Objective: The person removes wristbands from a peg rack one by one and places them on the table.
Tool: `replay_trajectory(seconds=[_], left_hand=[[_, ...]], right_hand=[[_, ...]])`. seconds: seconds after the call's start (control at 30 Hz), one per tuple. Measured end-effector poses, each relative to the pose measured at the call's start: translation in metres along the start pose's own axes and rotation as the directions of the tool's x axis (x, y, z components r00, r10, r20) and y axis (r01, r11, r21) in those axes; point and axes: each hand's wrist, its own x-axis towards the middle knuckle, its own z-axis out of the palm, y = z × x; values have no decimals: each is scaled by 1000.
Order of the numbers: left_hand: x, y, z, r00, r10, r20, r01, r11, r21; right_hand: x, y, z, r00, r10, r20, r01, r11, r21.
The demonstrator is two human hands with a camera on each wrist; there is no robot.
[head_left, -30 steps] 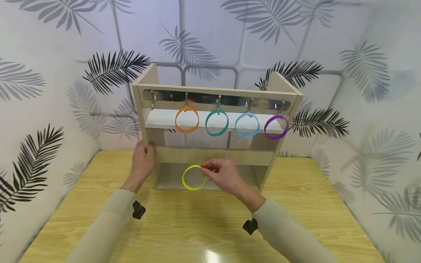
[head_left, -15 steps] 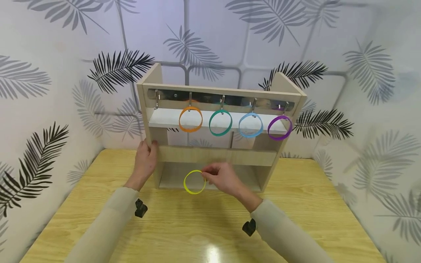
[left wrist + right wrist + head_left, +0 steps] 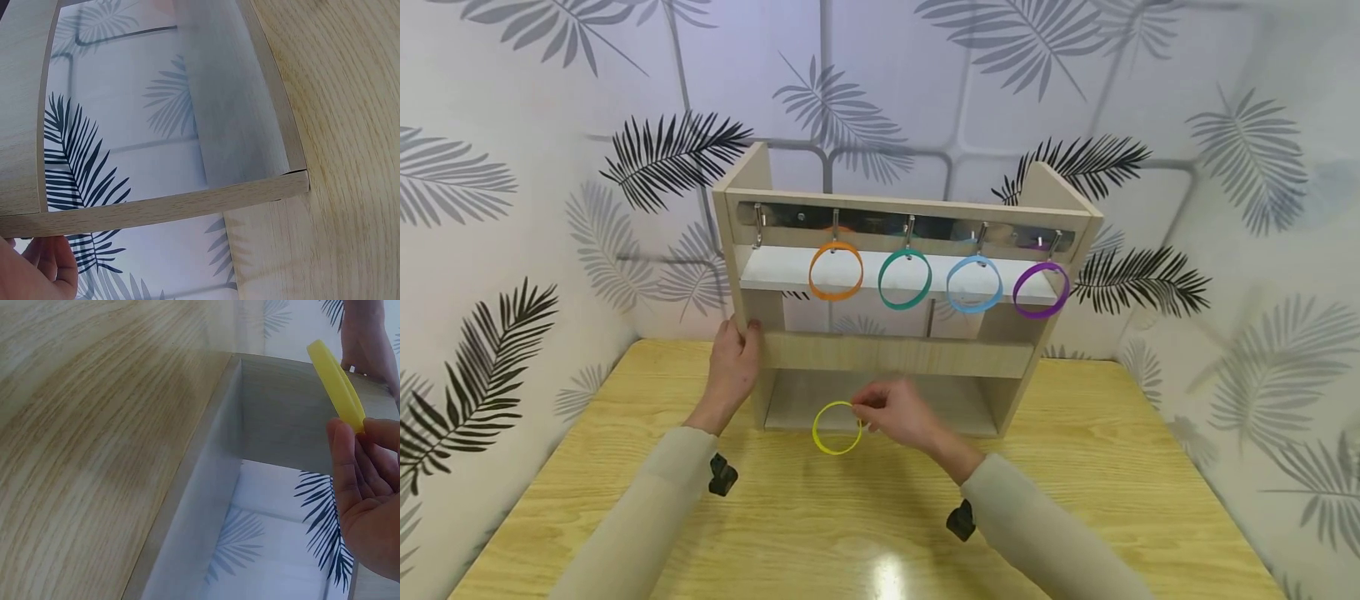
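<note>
My right hand (image 3: 898,410) pinches the edge of a yellow wristband (image 3: 816,433) between thumb and fingers, in front of the lower opening of a small wooden shelf (image 3: 895,353). In the right wrist view the yellow band stands tilted above the fingertips. My left hand (image 3: 732,367) grips the left side panel of the shelf, its fingers partly hidden behind it. Along the top rail, an orange wristband (image 3: 837,296), a green wristband (image 3: 905,306), a light blue wristband (image 3: 974,308) and a purple wristband (image 3: 1042,313) hang from metal hooks. The leftmost hook (image 3: 757,227) carries no band.
The shelf stands on a wood-grain table (image 3: 820,533) close to a wall (image 3: 880,75) papered with leaf patterns. A white inner shelf board (image 3: 775,265) lies behind the hanging bands. Black wrist cameras (image 3: 723,475) sit at both cuffs.
My right hand has moved down and slightly left with the yellow wristband, towards the shelf's lower front edge. The left hand keeps its grip on the side panel; the head view has shifted slightly.
</note>
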Motion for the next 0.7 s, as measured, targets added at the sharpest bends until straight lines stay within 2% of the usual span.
replay_trajectory(seconds=[0.47, 0.7], left_hand=[[0, 0, 0, 1000, 9, -7, -9, 1000, 5], [1, 1, 0, 1000, 8, -11, -8, 1000, 12]], right_hand=[[0, 19, 13, 996, 28, 85, -30, 999, 23], [2, 28, 15, 991, 70, 114, -72, 997, 16]])
